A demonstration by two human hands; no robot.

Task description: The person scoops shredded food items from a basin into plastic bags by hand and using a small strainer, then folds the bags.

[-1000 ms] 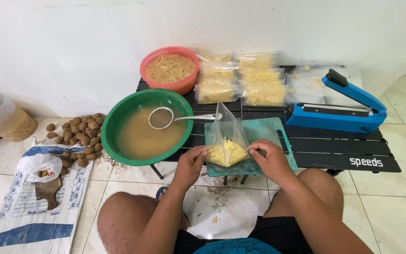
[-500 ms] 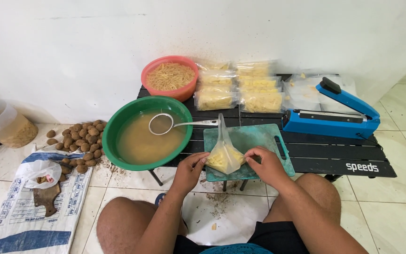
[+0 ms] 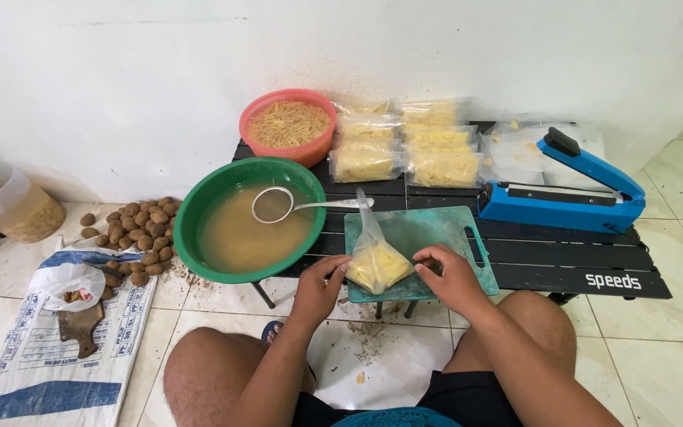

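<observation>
- Head view: I sit on a white tiled floor [image 3: 658,332] before a low black slatted table [image 3: 547,257] set against a white wall [image 3: 341,47].
- My left hand [image 3: 319,286] pinches the left side of a clear plastic bag of yellow cut potato sticks [image 3: 376,264]; thumb and fingers are closed on the film.
- My right hand [image 3: 450,277] grips the bag's right side, fingers curled and pressed on the plastic.
- The bag lies on a teal cutting board [image 3: 436,229] at the table's front edge, its empty top rising and twisted narrow.
- A green basin of cloudy brownish water [image 3: 247,221] sits at the table's left front corner, with a metal strainer ladle [image 3: 274,204] resting in it, handle toward the board.
- Behind it, at the back left corner, an orange bowl of cut sticks [image 3: 288,125].
- Filled bags [image 3: 401,142] are stacked along the back edge, beside a blue heat sealer [image 3: 559,190] on the right side.
- On the floor left of the table: a pile of brown potatoes [image 3: 136,229], a printed woven sack [image 3: 41,356], a white plastic bag [image 3: 65,281] and a dark cleaver-like tool [image 3: 81,328] lying on it.
- A clear container [image 3: 9,207] is cut off at the left edge.
- Hard to tell: whether the bag's mouth is open, and what lies in the flat clear bags [image 3: 515,142] behind the sealer.
</observation>
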